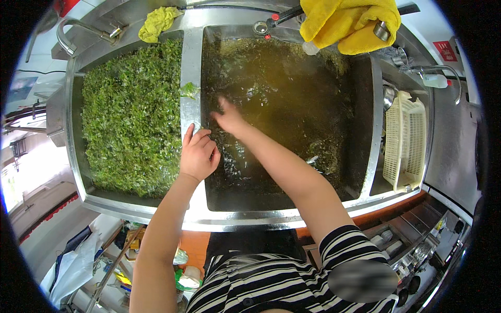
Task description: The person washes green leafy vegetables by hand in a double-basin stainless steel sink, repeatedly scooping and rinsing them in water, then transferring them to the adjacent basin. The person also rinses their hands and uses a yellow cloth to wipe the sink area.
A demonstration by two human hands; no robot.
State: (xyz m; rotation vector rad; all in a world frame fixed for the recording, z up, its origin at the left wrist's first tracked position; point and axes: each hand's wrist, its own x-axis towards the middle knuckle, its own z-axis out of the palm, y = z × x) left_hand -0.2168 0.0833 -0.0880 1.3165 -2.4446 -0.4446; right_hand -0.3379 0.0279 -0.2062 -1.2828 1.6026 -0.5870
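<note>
My left hand (199, 153) rests on the steel divider (192, 111) between two basins, its index finger stretched forward and the other fingers bent. Something small and pale shows by its fingertips; whether the hand grips it I cannot tell. Blurred by motion, my right hand (230, 117) hovers over or touches the murky brown water (289, 117) of the middle basin, near the divider. Its fingers are apart and hold nothing visible. Chopped leafy greens (129, 117) fill the left basin. A few green leaves (190, 90) lie on the divider beyond my left hand.
Yellow cloths (352, 25) hang over the back rim at right, beside a black pipe with a valve (261, 27). A yellow-green rag (158, 24) lies by the left faucet (84, 29). In the right basin a cream plastic basket (405, 144) stands below another faucet (450, 70).
</note>
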